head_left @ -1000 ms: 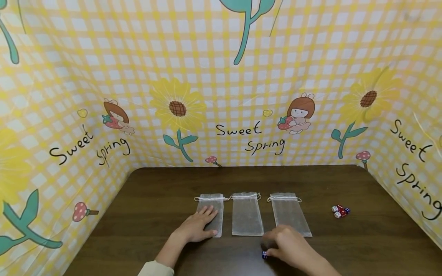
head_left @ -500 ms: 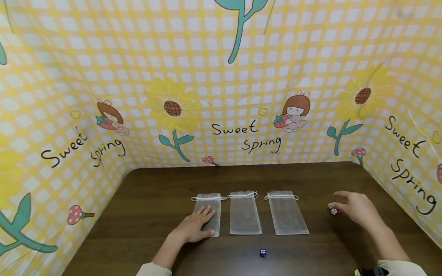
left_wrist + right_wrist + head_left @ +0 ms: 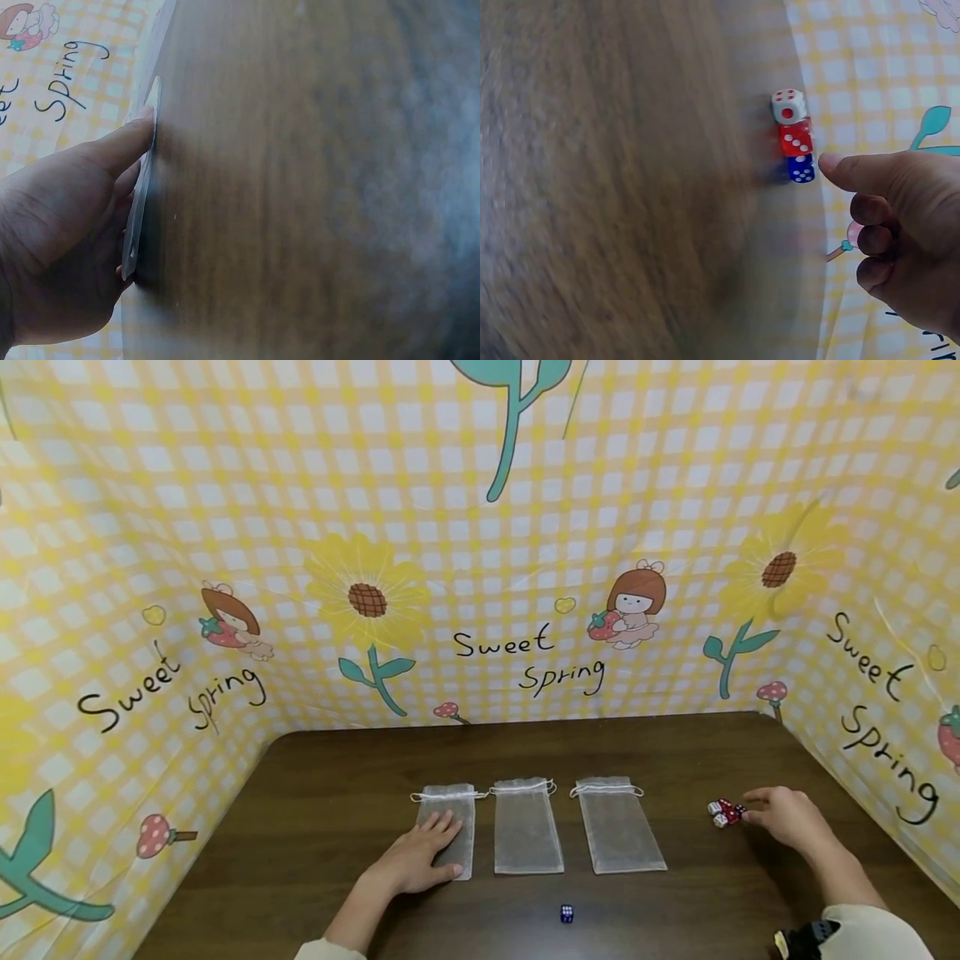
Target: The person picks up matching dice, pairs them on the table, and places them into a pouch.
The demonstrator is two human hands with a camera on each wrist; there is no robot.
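My left hand (image 3: 420, 853) lies with spread fingers on the left sheer white drawstring pouch (image 3: 467, 843); the left wrist view shows this pouch edge-on under the thumb. At the right, my right hand (image 3: 787, 817) is beside a small cluster of dice. Its thumb tip is close to a blue die (image 3: 801, 169), with a small gap visible in the right wrist view. Next to that die sit a red die (image 3: 796, 139) and a white die (image 3: 788, 106). Another blue die (image 3: 567, 913) rests alone near the front.
A middle pouch (image 3: 528, 831) and a right pouch (image 3: 622, 831) lie flat in a row on the dark wooden table (image 3: 337, 760). A yellow checked cloth (image 3: 480, 568) surrounds the back and sides.
My right hand has let go of the blue die at the front and moved right to the dice cluster, then slightly drawn to its right side. My left hand stays on the pouch.
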